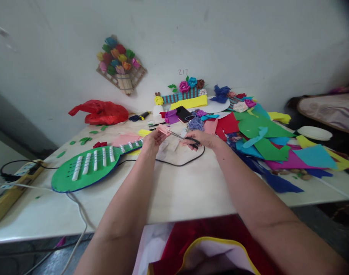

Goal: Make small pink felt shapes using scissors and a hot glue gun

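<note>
I held pink paper (164, 129) and scissors (178, 135)

To my left, a green guitar-shaped craft (88, 178) lay on the tabletop (191, 187). Near its neck, my left hand (153, 139) pinched the pink paper; my right hand (202, 138) gripped the scissors, blades towards it. Farther right, coloured sheets (264, 126) overlapped.

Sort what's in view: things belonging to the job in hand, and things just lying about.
In the job:
- pink paper, in the left hand
- scissors, in the right hand

Lying about, apparently:
- red plastic bag
- green guitar-shaped craft
- black phone
- white dish
</note>
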### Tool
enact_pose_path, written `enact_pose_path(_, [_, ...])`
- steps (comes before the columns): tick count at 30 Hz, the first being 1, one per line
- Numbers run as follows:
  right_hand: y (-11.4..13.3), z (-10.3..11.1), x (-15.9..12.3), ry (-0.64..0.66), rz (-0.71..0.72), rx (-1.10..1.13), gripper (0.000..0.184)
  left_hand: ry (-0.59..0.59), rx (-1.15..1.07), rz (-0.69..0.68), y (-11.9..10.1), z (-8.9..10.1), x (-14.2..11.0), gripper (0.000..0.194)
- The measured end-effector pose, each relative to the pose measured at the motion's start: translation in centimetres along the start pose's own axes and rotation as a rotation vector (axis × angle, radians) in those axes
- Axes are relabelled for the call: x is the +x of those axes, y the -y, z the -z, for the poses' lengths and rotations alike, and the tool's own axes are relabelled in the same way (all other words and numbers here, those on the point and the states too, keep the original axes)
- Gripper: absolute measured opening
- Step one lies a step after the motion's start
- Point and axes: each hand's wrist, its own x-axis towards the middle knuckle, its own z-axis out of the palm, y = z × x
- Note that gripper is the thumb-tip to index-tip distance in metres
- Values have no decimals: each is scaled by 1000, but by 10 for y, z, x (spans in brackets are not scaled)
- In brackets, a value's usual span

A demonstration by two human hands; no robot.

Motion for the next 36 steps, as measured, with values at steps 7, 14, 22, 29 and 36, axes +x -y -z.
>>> enact_pose_path(7, [-5,-3,7,-17,50,-37,40,6,1,19,1,-3,-3,10])
enact_pose_path(14, [-6,-11,12,-70,84,-58,40,-4,-18,11,2,-7,-7,11])
enact_pose_path(22, [-7,-13,14,-95,93,-46,39,14,-21,15,4,-7,-5,8])
enact_pose_path(29, [-5,-15,14,-90,94,-21,39,6,-32,19,4,-8,-5,8])
enact_pose_path(36, [-5,-16,13,-90,99,-2,36,29,-50,-13,7,-6,-1,6])
